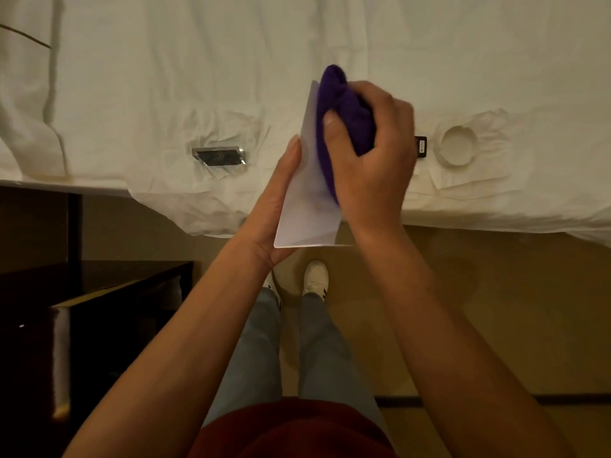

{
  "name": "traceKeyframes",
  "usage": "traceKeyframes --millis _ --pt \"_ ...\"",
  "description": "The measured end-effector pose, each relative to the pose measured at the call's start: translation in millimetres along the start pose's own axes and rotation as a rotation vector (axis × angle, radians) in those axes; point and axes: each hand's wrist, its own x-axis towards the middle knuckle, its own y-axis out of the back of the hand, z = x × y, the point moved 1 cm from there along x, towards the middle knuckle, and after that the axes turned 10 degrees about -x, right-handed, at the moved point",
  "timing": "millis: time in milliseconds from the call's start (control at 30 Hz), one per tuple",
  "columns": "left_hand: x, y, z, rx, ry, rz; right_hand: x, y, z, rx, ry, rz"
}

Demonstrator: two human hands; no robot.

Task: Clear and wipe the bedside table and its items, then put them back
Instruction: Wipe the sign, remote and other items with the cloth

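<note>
Bedside table (99, 279): dark, lower left of the frame, its top bare as far as we see.

Items, on the white bed (165, 77) across the upper frame: glass block (219, 157) left of centre; ashtray (459, 147) at right, a small dark object (421, 147) just beside it.

White card (305, 193): centre, our left hand (277, 213) closed along its lower edge.

Purple cloth (334, 107): bunched in our right hand (370, 150), pressed on the card.

Step, we judge: wiping items. Next calls for setting the card down and taking another.
</note>
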Motion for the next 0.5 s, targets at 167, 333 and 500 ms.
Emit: traceKeyframes --millis 167,333,500 --pt "-0.9 4.2 22.5 -0.010 -0.032 0.021 -36.6 2.9 -0.9 0.203 0.001 -0.384" --pt "-16.1 16.8 22.2 0.013 0.052 -0.001 -32.7 19.2 12.5 0.265 0.069 -0.773" --pt "-18.4 9.6 22.1 0.185 0.071 0.043 -28.2 21.8 15.0 0.093 0.176 -1.142"
